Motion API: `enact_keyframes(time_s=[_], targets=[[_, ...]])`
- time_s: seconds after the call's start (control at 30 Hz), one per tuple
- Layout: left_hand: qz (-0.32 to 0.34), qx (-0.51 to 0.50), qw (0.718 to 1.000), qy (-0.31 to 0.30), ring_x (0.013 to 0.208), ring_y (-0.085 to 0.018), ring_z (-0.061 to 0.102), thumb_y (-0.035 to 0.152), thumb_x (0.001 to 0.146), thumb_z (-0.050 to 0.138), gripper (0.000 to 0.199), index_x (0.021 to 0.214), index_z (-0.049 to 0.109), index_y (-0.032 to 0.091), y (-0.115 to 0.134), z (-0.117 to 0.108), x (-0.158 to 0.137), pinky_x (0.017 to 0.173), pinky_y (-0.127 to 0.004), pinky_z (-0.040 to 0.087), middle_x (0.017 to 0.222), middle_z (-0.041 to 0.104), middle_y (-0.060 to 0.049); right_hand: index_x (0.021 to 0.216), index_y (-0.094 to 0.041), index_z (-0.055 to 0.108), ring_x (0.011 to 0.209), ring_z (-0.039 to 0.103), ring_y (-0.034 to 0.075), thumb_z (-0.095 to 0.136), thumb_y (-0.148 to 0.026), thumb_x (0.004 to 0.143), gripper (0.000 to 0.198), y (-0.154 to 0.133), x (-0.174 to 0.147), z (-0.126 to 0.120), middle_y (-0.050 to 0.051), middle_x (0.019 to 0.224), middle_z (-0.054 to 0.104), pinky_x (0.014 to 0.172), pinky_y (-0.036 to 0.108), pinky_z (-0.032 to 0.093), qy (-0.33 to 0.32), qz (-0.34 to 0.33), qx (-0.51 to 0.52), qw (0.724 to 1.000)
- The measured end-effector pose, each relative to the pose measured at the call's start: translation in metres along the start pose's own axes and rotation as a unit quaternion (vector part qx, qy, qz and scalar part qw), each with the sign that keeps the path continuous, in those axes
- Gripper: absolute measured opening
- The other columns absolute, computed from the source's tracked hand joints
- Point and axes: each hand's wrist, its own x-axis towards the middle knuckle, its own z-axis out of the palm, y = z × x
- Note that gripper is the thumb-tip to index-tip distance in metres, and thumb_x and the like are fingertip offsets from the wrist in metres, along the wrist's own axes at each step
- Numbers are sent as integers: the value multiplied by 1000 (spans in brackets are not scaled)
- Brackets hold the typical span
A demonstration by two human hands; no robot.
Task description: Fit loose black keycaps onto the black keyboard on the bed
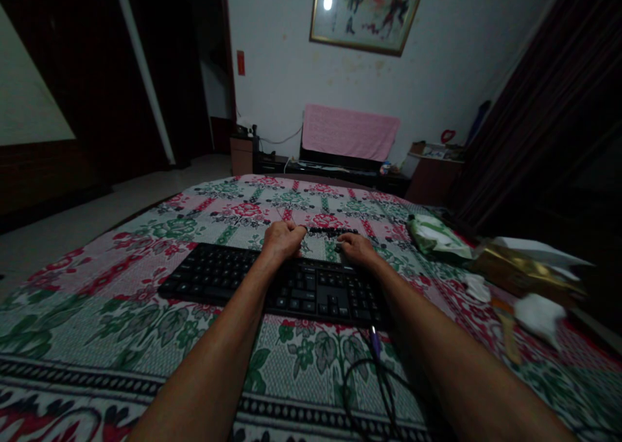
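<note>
Left hand (pixel 286 239) and right hand (pixel 358 249), apart, curl near the keyboard (pixel 302 294), grip unclear.

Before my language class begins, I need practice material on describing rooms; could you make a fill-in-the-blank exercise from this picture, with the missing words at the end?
1. The keyboard, resting on a patterned cloth, is ____ in colour.
2. A dark strip shows ____ the left hand and the right hand.
3. Of those hands, the one nearer the brush is the ____ one.
4. The plain cloth below the framed picture is ____ in colour.

Missing words: black; between; right; pink.
</note>
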Motion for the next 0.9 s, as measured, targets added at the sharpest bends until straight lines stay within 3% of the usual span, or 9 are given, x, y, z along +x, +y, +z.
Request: enact_keyframes(time_s=[0.17,0.37,0.5,0.9], targets=[[-1,32,999,16,51,-15,63,32,70,49,20,70,63,18,3,-2,-2,49,-20,44,51,63,-1,108,-20,64,76,60,13,50,-11,68,44,3,-5,-4,0,89,68,70,20,43,-32,-30,38,998],[0,30,999,28,52,-14,63,34,70,50,20,73,64,19,4,-2,-2,50,-20,45,51,63,0,94,-22,70,78,62,16,55,-29,71,28,-3,-4,-3,2,84,70,69,22,42,-33,-45,-33,998],[-3,28,999,28,54,-15,64,34,70,51,20,74,64,19,1,-2,0,51,-20,45,51,64,0,84,-21,72,78,63,18,51,-27,73,25,-5,1,-1,4,82,70,67,23,42,-33,-32,-75,996],[10,14,1000,18,51,-14,63,36,71,50,23,77,65,19,-4,1,4,53,-20,46,56,65,0,80,-18,73,79,63,22,51,-18,66,26,-13,1,-5,11,82,70,69,26,43,-45,-34,-129,990]])
